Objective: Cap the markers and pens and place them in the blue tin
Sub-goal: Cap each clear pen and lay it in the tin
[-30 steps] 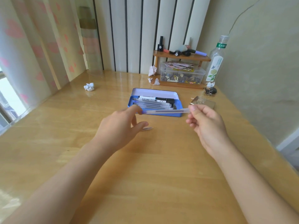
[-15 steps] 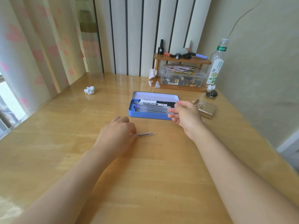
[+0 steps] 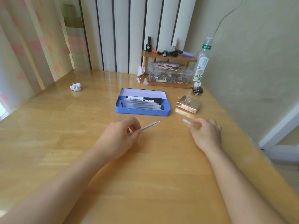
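The blue tin (image 3: 142, 111) lies open on the wooden desk, with a black-and-white marker (image 3: 144, 99) and several clear capped pens (image 3: 140, 105) inside. In front of it, my left hand (image 3: 119, 136) grips an uncapped clear pen (image 3: 149, 126), its tip pointing right and slightly up. My right hand (image 3: 206, 133) is to the right of the pen and pinches a small clear pen cap (image 3: 187, 122), whose end points left toward the pen tip. A gap separates cap and tip.
A gold box (image 3: 189, 104) sits right of the tin. Behind stand a wooden shelf (image 3: 169, 56) with small items, a clear plastic box (image 3: 169, 75), a bottle (image 3: 202, 60) and crumpled paper (image 3: 75, 86). The desk's right edge drops off near my right forearm.
My right hand left the capped pen in the tin, drew back and now holds a cap. My left hand picked the bare pen off the desk.
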